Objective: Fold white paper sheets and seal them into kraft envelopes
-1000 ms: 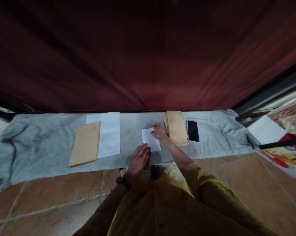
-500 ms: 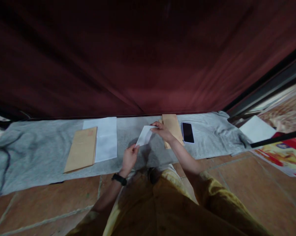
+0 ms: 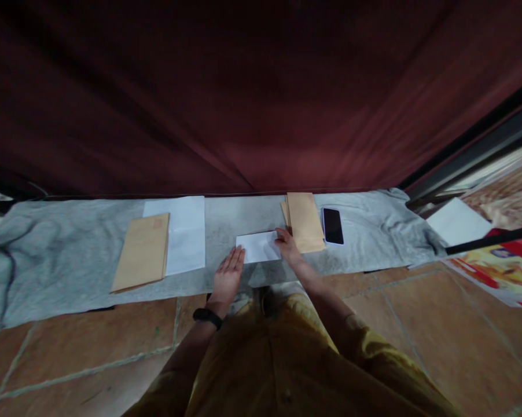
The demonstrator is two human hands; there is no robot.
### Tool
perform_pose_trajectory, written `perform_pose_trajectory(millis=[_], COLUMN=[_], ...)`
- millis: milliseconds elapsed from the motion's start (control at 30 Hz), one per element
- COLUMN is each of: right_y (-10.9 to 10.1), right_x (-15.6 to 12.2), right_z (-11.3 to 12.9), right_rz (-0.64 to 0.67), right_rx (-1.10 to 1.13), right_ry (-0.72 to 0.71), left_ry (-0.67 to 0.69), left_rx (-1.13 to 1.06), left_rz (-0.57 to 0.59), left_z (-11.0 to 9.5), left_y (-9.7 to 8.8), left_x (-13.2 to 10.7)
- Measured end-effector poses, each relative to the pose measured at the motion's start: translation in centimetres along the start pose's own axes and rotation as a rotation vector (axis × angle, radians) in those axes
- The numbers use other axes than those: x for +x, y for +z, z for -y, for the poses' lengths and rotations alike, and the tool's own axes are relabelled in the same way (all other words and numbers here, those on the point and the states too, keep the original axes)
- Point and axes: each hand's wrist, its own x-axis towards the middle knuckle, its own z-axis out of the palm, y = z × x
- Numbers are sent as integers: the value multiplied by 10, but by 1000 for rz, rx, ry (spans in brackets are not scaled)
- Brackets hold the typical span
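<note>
A folded white paper [image 3: 256,247] lies flat on the grey cloth [image 3: 70,255] in front of me. My left hand [image 3: 227,277] rests open beside its left edge, fingers stretched out and touching the paper's corner. My right hand [image 3: 289,249] presses on the paper's right end, fingers flat. A black band sits on my left wrist. A stack of brown envelopes [image 3: 303,222] lies just right of my right hand.
A black phone [image 3: 333,226] lies right of the envelope stack. One brown envelope [image 3: 142,259] and a white sheet [image 3: 182,233] lie to the left. A dark red curtain [image 3: 243,92] hangs behind. Tiled floor is near me; papers [image 3: 458,223] lie at far right.
Both hands lifted the white paper off the cloth, turned it, and have laid it down again lengthwise; my hands now rest at its two ends.
</note>
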Motion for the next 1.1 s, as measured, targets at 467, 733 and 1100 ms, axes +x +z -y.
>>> perform_pose_trajectory(millis=[467, 733, 1100], right_y=[38, 45, 46], right_x=[-64, -73, -73], right_z=[9, -9, -18], right_rz=[115, -14, -18], right_rx=[-875, -1043, -1066], right_ry=[-529, -549, -572], left_ry=[-100, -178, -853], left_rx=[-30, 12, 109], left_rz=[-31, -37, -363], left_z=[-31, -21, 132], left_y=[8, 13, -84], left_x=[3, -14, -42])
